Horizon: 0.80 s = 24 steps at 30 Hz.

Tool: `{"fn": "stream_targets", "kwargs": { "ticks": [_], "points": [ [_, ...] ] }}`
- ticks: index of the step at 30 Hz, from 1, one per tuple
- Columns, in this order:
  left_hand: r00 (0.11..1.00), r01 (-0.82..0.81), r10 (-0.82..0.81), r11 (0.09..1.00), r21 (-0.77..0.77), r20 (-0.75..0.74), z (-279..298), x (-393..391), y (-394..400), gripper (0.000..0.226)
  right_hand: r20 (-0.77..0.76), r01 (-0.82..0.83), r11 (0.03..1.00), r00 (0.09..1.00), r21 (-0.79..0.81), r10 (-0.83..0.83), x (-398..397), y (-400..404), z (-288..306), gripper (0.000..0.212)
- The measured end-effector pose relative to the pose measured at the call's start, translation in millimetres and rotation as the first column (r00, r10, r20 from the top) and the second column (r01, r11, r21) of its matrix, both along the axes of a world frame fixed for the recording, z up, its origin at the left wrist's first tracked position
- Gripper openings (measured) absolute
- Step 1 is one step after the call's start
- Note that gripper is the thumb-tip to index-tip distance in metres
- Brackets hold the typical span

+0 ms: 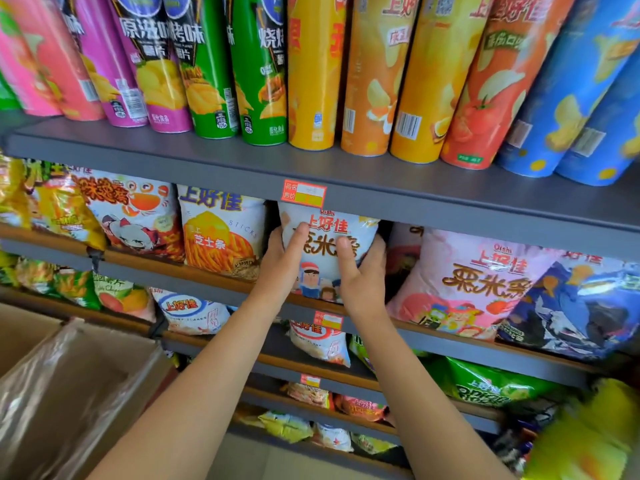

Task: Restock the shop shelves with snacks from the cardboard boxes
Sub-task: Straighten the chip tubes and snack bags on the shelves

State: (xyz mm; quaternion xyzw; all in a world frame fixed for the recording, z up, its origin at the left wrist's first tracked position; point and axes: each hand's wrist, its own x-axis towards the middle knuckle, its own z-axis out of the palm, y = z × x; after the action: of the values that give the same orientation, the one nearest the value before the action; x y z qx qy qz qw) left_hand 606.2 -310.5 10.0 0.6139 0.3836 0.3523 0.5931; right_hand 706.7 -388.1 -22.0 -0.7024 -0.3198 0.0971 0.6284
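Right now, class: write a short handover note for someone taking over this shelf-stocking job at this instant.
Left hand and right hand: both grip one white snack bag, pushed partly into the gap on the second shelf, between the cheese-stick bag and the pink bag.
Cardboard box: at lower left, open, plastic-lined; contents not visible.
Done: neighbouring slots filled.
Left: seat this bag and release it, then check the box.

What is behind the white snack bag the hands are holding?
Behind the white snack bag, held by the left hand and right hand, only a dark gap shows at its sides. The bag covers the rest, so any bags behind it can't be seen.
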Motion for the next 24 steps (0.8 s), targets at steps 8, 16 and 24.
{"fn": "stream_targets", "kwargs": {
  "ticks": [8, 16, 24],
  "points": [
    [0.999, -0.052, 0.052, 0.999, -0.006, -0.006, -16, 2, 8, 0.043, -0.037, -0.022, 0.999, 0.999, -0.046, 0.02, 6, 9, -12, 0.084],
    [0.984, -0.167, 0.167, 0.986, 0.003, 0.06, -20, 1, -8, 0.058, 0.004, -0.073, 0.994, 0.997, -0.084, 0.074, -4, -21, 7, 0.072],
    [0.987, -0.116, 0.034, 0.832, 0.543, 0.159, 19, 16, -85, 0.01, 0.323, 0.243, 0.938, 0.892, 0.247, -0.317, -4, -101, 31, 0.022]
  ]
}}
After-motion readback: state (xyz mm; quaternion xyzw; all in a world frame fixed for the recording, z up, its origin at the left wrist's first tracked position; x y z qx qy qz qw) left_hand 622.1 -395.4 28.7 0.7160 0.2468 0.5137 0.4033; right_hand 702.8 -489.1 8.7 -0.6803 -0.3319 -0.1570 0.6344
